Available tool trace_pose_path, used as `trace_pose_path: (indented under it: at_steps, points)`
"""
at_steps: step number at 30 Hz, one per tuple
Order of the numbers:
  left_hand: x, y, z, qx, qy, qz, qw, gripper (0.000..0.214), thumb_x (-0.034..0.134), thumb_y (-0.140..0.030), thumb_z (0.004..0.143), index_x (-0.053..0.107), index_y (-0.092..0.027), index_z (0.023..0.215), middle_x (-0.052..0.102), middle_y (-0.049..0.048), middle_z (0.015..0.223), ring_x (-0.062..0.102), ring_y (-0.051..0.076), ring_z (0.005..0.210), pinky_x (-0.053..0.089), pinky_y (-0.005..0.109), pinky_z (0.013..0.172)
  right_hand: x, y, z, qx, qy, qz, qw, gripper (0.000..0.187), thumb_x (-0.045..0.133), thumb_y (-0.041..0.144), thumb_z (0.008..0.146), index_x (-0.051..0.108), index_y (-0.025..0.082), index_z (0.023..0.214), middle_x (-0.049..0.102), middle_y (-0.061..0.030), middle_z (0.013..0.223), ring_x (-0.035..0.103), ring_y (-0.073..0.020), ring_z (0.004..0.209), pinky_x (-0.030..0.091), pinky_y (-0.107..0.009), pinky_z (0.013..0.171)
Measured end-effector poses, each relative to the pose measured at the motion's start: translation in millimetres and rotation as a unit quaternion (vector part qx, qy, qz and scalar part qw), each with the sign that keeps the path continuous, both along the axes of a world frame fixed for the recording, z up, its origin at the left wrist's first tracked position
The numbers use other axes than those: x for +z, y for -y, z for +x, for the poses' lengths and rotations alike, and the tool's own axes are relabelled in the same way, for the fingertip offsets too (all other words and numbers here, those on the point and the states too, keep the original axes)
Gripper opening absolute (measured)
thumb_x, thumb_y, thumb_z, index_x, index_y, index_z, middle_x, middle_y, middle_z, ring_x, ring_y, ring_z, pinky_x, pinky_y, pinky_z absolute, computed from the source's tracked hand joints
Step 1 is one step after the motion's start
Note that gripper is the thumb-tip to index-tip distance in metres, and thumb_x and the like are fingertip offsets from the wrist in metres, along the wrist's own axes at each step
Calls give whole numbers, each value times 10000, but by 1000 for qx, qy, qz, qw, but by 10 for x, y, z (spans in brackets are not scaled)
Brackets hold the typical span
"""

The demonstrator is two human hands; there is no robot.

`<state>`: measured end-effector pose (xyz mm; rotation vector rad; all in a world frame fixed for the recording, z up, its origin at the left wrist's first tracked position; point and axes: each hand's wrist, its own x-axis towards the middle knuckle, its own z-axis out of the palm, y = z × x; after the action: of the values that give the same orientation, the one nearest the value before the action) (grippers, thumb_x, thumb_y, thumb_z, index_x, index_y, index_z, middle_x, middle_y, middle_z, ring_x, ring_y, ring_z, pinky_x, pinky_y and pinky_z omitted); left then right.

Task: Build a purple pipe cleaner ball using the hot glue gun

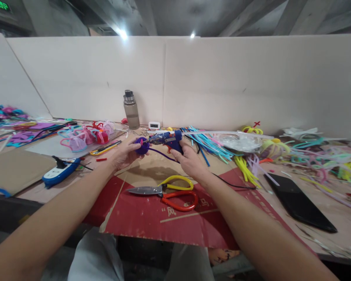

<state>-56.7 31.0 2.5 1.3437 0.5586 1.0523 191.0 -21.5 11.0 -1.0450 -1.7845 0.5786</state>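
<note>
Just beyond the scissors (169,193) on the bench (346,216), the left hand (125,154) curls around a purple fuzzy ball (141,145), which is likely soft, light and easily crushed, best pinched at its sides. Beside it, the right hand (190,160) is clamped on the handle of a blue glue gun (168,139), its nozzle at the ball.

You sit at a craft workshop bench (346,220): white partition boards (222,78), heaps of coloured pipe cleaners (212,147), scissors (171,193), a glue gun (170,139).
</note>
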Motion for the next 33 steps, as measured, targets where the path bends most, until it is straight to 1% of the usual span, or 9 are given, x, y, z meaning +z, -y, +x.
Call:
trace_pose_path:
  at_steps: [4,9,16,19,24,29,33]
  points:
    - [1,-1,4,-2,2,3,1000,333,683,-280,786,592,-154,1080,695,113,1013,692,195,766,446,210,523,-6,-8,1,-9,0,0,1000,363,521,339,866,570,182,1190,643,-97,1184,575,-227,1096,410,-392,1007]
    - [6,-3,7,-4,0,3,1000,327,687,-275,779,597,-140,1063,691,125,1030,690,191,759,449,211,521,5,-4,1,-20,7,-6,1000,378,516,341,862,578,157,1186,649,-114,1162,585,-239,1073,421,-395,986]
    - [-12,-20,-4,-6,-3,5,1000,331,685,-282,781,597,-156,1074,690,113,1024,692,191,767,454,212,525,-14,-14,0,-8,2,9,1000,411,521,351,868,566,170,1234,625,-108,1232,559,-237,1138,389,-407,1031]
    - [-18,-24,-6,-10,0,5,1000,327,680,-277,785,592,-147,1072,689,121,1024,692,196,773,455,214,531,-41,-40,11,-10,5,14,1000,395,517,339,874,568,168,1226,626,-109,1229,565,-230,1127,398,-398,1021]
    - [-15,-23,-2,-14,4,1,1000,340,677,-268,789,578,-153,1094,687,124,1041,694,205,786,458,216,537,-76,-68,27,-9,6,26,1000,387,517,347,886,560,197,1240,623,-94,1240,566,-224,1132,392,-398,1031]
    - [-16,-23,-1,-7,9,-11,1000,354,678,-260,784,570,-156,1105,690,124,1033,695,200,770,459,217,532,-63,-57,19,-9,6,25,1000,399,520,341,880,561,199,1250,633,-90,1226,577,-226,1117,405,-391,1017]
    - [-13,-20,-3,-13,2,-1,1000,351,675,-271,788,580,-149,1103,686,131,1046,694,198,772,460,215,531,-55,-48,13,-8,4,22,1000,398,517,336,880,555,195,1250,641,-89,1210,582,-221,1100,415,-380,1004]
